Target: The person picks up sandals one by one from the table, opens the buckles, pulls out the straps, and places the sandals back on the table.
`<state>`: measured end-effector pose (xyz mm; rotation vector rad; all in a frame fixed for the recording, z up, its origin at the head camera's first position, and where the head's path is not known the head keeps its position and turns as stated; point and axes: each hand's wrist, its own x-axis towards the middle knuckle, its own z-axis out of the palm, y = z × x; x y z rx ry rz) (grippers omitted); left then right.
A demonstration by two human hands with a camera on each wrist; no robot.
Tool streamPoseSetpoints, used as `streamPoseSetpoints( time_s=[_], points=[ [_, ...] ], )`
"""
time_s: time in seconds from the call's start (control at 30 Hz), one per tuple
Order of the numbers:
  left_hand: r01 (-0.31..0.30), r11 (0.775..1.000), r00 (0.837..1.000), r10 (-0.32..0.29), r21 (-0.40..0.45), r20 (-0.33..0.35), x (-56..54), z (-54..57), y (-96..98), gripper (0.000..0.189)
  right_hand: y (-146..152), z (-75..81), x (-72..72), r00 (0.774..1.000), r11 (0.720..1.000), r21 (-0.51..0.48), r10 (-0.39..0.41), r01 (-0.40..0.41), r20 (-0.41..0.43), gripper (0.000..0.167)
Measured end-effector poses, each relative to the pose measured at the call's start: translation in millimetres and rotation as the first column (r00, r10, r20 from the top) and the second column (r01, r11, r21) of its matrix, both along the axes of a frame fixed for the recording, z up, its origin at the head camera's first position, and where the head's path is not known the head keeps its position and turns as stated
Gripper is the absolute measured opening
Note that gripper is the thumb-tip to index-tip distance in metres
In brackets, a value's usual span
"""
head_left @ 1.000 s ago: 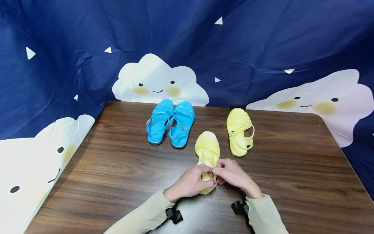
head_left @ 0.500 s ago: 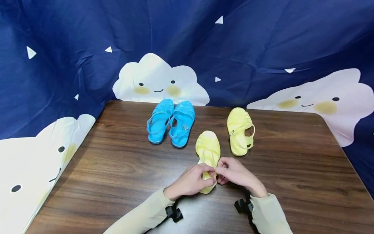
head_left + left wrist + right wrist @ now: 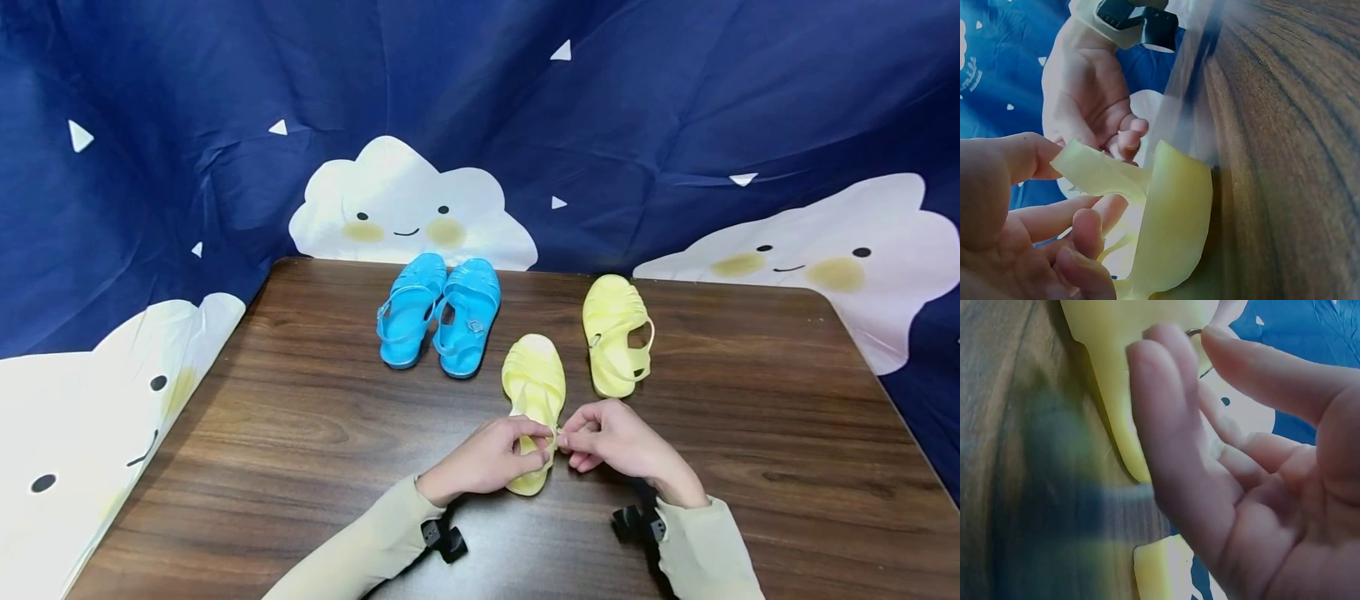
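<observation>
A yellow jelly sandal (image 3: 534, 367) lies on the table, toe pointing away from me. My left hand (image 3: 487, 457) reaches over its heel end from the left and pinches the ankle strap. In the left wrist view that strap (image 3: 1099, 170) stands up beside the sandal's heel (image 3: 1179, 219). From the right, my right hand (image 3: 622, 442) pinches at the sandal's side, where the strap meets a small metal buckle (image 3: 1194, 332). Its fingertips partly hide the buckle, so whether the strap is fastened cannot be told.
Another yellow sandal (image 3: 609, 312) lies behind and to the right. Two blue sandals (image 3: 412, 321) sit side by side at the back left of the brown wooden table (image 3: 300, 425). A blue curtain (image 3: 465, 100) with clouds hangs behind the table's far edge.
My right hand has drifted a little to the right and its fingers have spread somewhat, still at the strap. The left hand has shifted slightly left. All the other sandals stay put.
</observation>
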<state>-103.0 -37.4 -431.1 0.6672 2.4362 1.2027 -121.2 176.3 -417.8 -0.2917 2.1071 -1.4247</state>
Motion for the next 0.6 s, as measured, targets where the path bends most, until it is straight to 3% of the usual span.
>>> streamPoseSetpoints(
  time_s=[0.6],
  points=[
    [0.030, 1.000, 0.999, -0.029, 0.008, -0.032, -0.2, -1.4, -1.8, 0.029, 5, -12.0, -4.6, 0.999, 0.998, -0.058, 0.040, -0.039, 0.005, 0.015]
  ],
)
